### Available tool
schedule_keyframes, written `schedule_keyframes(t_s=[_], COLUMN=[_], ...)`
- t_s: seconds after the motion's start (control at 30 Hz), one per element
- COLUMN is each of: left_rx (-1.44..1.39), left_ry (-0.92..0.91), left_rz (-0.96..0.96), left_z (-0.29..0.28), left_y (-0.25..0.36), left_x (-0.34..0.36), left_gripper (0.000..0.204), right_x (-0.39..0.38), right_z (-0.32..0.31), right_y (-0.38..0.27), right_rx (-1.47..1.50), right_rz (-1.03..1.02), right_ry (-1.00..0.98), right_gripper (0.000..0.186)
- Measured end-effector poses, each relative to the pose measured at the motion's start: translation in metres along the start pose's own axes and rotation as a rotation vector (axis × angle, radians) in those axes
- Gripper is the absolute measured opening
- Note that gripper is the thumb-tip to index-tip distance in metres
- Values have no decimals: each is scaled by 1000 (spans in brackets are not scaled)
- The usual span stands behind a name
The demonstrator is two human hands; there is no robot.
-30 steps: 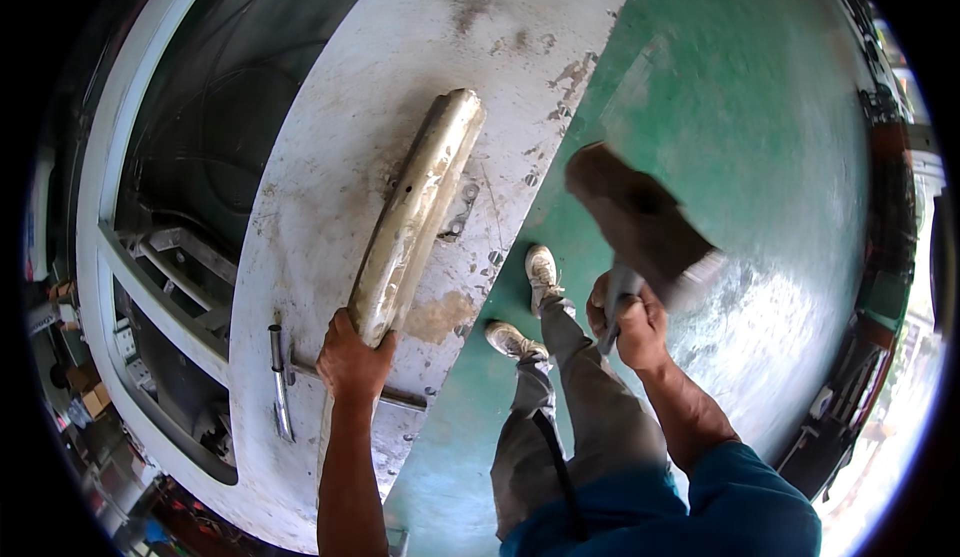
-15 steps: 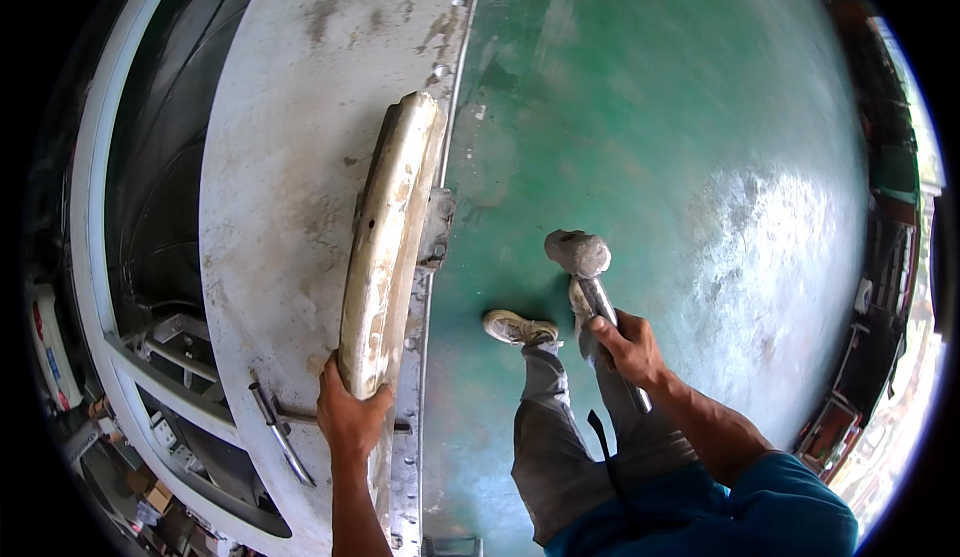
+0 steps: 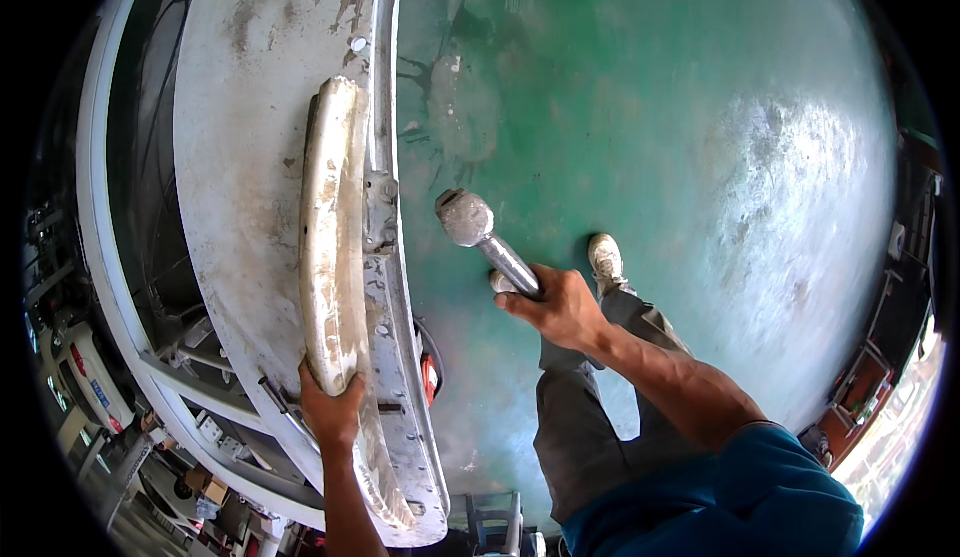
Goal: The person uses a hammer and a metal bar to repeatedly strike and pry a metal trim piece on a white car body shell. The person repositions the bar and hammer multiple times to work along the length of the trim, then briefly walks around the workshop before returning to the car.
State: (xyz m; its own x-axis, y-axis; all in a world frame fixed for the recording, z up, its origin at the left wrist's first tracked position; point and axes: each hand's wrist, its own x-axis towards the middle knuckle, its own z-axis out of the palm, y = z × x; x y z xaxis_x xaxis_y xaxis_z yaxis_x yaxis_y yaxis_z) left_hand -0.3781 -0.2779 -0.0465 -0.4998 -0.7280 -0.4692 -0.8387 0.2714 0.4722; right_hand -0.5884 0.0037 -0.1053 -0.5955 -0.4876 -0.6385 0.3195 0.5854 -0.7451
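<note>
A: Head view: left hand (image 3: 333, 409) clamped on the lower end of a long bar (image 3: 330, 227), pressed flat against the white panel (image 3: 240, 157).

B: Right hand (image 3: 560, 307)?

A: Closed round a hammer (image 3: 488, 240), head raised just beside the panel's edge, off the metal.

B: Done so far?

A: Hard to judge. Bar in place, hammer poised; panel scuffed and stained, no clear finish. Probably midway, blows left to land.
</note>
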Motion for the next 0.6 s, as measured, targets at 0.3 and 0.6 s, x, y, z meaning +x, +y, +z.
schedule_keyframes(t_s=[0.3, 0.6], left_rx=[62, 94], left_ry=[-6, 33], left_rz=[-15, 9], left_z=[-2, -2], left_y=[8, 4], left_x=[2, -2], left_gripper=[71, 62], right_x=[17, 21], right_z=[15, 57], right_y=[18, 19], right_rx=[8, -3], right_rz=[-58, -87], right_ry=[-40, -1], right_gripper=[45, 51])
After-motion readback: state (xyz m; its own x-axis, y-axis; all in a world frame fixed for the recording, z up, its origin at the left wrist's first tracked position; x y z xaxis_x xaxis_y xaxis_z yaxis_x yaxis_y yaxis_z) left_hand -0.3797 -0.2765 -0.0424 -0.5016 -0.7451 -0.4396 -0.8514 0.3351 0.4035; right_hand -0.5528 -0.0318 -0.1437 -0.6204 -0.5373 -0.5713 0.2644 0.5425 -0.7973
